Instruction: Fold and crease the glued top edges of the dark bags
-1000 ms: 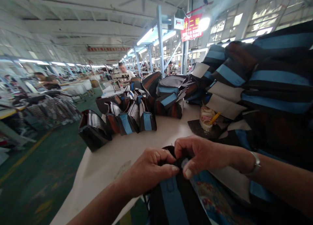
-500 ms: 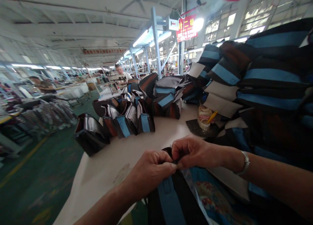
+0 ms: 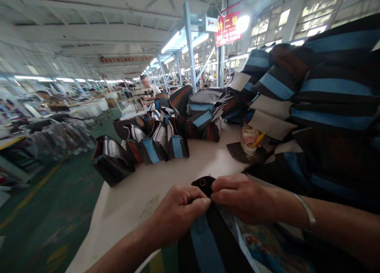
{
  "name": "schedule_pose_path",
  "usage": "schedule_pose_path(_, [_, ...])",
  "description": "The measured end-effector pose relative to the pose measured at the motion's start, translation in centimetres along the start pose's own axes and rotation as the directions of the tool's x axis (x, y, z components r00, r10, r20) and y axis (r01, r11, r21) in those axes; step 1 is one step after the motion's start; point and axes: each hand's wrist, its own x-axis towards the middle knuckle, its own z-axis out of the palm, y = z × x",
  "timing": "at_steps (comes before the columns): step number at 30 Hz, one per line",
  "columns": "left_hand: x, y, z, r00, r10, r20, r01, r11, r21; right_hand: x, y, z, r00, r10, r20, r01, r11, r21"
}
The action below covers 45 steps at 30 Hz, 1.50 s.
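A black fabric bag piece with a blue stripe [image 3: 206,243] lies below my hands at the table's near edge. My left hand [image 3: 181,209] is closed on its upper edge, thumb pressed against the forefinger. Just to the right, my right hand [image 3: 242,195] pinches the same edge, its fingertips curled and partly hidden. Beyond the fingers a dark tab [image 3: 203,182] with a small stitched square sticks up. A bracelet [image 3: 305,209] circles my right wrist. Patterned cloth [image 3: 261,245] shows beneath my right forearm.
Several black, brown and blue bags [image 3: 152,150] stand along the far side of the pale table [image 3: 127,209]. A tall bag pile [image 3: 332,86] rises at right. A small pot with a yellow-handled tool [image 3: 258,140] sits on a dark sheet. Co-workers are in the distance.
My right hand has turned and shifted slightly down, knuckles now upward. The dark tab with its stitched square has come into fuller view. My left hand stays on the edge.
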Motion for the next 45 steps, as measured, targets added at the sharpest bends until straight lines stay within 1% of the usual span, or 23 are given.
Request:
schedule_pose_path(1, [0.0,-0.2,-0.2,0.998,-0.034,0.044,0.037,0.997,-0.064,-0.2,0.1,-0.1,0.998,-0.051,0.031,0.054,0.993,-0.105])
schedule_pose_path(3, [0.2,-0.6,-0.4,0.989,-0.091,0.117,0.107,0.985,-0.139,-0.5,0.1,0.0,0.994,-0.082,0.072,0.097,0.964,-0.248])
schedule_pose_path(5, [0.2,-0.9,-0.4,0.982,-0.121,0.147,0.140,0.982,-0.126,-0.9,0.0,0.2,0.994,-0.081,0.069,0.096,0.958,-0.268])
schedule_pose_path(7, [0.1,-1.0,-0.4,0.986,-0.099,0.134,0.109,0.992,-0.066,-1.2,0.0,0.3,0.999,-0.047,0.021,0.049,0.992,-0.118])
schedule_pose_path(8, [0.0,-0.9,-0.4,0.990,-0.071,0.123,0.075,0.997,-0.033,-1.3,0.1,0.2,1.000,0.021,-0.011,-0.021,1.000,0.022])
schedule_pose_path(9, [-0.1,-0.7,-0.3,0.993,-0.037,0.114,0.038,0.999,-0.003,-1.3,0.2,0.0,0.991,0.133,-0.026,-0.126,0.973,0.193])
schedule_pose_path(10, [-0.2,-0.5,-0.3,0.995,-0.004,0.104,0.001,1.000,0.025,-1.2,0.5,-0.3,0.965,0.263,-0.007,-0.243,0.899,0.365])
schedule_pose_path(11, [-0.3,-0.2,-0.3,0.995,0.027,0.098,-0.032,0.998,0.047,-0.9,0.7,-0.6,0.927,0.372,0.052,-0.346,0.793,0.501])
schedule_pose_path(12, [-0.3,0.0,-0.3,0.994,0.052,0.094,-0.058,0.996,0.061,-0.6,1.0,-1.1,0.894,0.428,0.129,-0.419,0.702,0.575])
schedule_pose_path(13, [-0.4,0.4,-0.3,0.993,0.074,0.094,-0.081,0.994,0.071,-0.1,1.3,-1.6,0.882,0.423,0.208,-0.457,0.659,0.598])
schedule_pose_path(14, [-0.4,0.7,-0.3,0.991,0.090,0.096,-0.098,0.992,0.080,0.5,1.6,-2.0,0.885,0.372,0.279,-0.463,0.657,0.595])
schedule_pose_path(16, [-0.4,1.2,-0.3,0.988,0.120,0.101,-0.131,0.986,0.104,1.6,2.0,-2.8,0.896,0.212,0.391,-0.419,0.695,0.584])
schedule_pose_path(18, [-0.4,1.4,-0.2,0.983,0.154,0.100,-0.166,0.978,0.127,2.4,2.0,-3.0,0.899,0.095,0.428,-0.371,0.686,0.626])
schedule_pose_path(20, [-0.4,1.3,-0.3,0.978,0.183,0.096,-0.195,0.970,0.141,2.8,1.9,-2.8,0.915,0.063,0.399,-0.331,0.681,0.654])
schedule_pose_path(23, [-0.1,0.5,-0.8,0.980,0.169,0.109,-0.183,0.974,0.131,2.6,1.8,-2.2,0.927,0.115,0.357,-0.325,0.722,0.611])
schedule_pose_path(26, [0.5,-0.4,-1.9,0.980,0.114,0.163,-0.125,0.990,0.060,2.2,2.0,-1.9,0.907,0.183,0.380,-0.390,0.705,0.592])
schedule_pose_path(29, [0.8,-1.1,-3.1,0.964,0.093,0.248,-0.094,0.996,-0.010,1.8,2.1,-2.1,0.879,0.240,0.411,-0.449,0.705,0.548])
schedule_pose_path(31, [0.7,-1.5,-3.4,0.956,0.088,0.279,-0.080,0.996,-0.038,1.4,2.0,-2.1,0.868,0.281,0.409,-0.474,0.713,0.517])
schedule_pose_path(33, [0.3,-1.6,-3.3,0.959,0.076,0.274,-0.072,0.997,-0.023,1.1,1.7,-2.2,0.863,0.306,0.401,-0.486,0.719,0.497])
schedule_pose_path(36, [0.1,-1.3,-3.2,0.977,0.100,0.188,-0.131,0.979,0.158,1.1,1.5,-2.3,0.847,0.343,0.406,-0.513,0.725,0.460])
schedule_pose_path(39, [0.9,-0.4,-4.4,0.980,0.118,0.159,-0.163,0.937,0.309,2.2,1.6,-2.3,0.818,0.425,0.389,-0.560,0.743,0.366])
schedule_pose_path(42, [2.3,0.6,-5.9,0.969,0.125,0.215,-0.182,0.944,0.274,4.0,1.7,-2.2,0.794,0.505,0.339,-0.595,0.759,0.264])
schedule_pose_path(45, [2.8,1.0,-5.8,0.951,0.127,0.283,-0.191,0.958,0.212,5.2,1.7,-1.8,0.777,0.515,0.361,-0.613,0.748,0.253])
